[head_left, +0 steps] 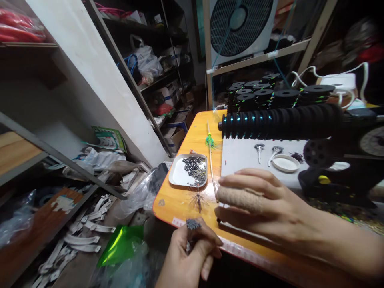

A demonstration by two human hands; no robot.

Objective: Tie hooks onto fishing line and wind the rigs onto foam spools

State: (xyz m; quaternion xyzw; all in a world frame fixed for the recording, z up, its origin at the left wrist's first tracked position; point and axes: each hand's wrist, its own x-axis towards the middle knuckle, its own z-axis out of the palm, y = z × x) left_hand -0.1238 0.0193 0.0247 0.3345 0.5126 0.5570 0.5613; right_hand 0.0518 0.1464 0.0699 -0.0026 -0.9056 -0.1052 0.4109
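Observation:
My left hand (192, 252) is closed around a small bundle with speckled dark-grey tips (193, 225), held upright just off the table's front edge. My right hand (258, 200) hovers over the front of the white work surface, palm down with fingers stretched to the left. Tan tape (240, 199) wraps one of its fingers. No held object shows in it, and its thumb side is partly hidden. Beyond the left hand lies a spidery tuft of dark strands (199, 200). Two white-stemmed bundles with dark tops (259, 153) lie behind the right hand.
A white tray (172, 178) of small dark metal parts stands on the orange table (187, 138). Beside it lies a thin stick (211, 170) with a green tuft (210, 140). A row of black spools (279, 122), a shallow white dish (285, 168) and a fan (240, 24) are farther back.

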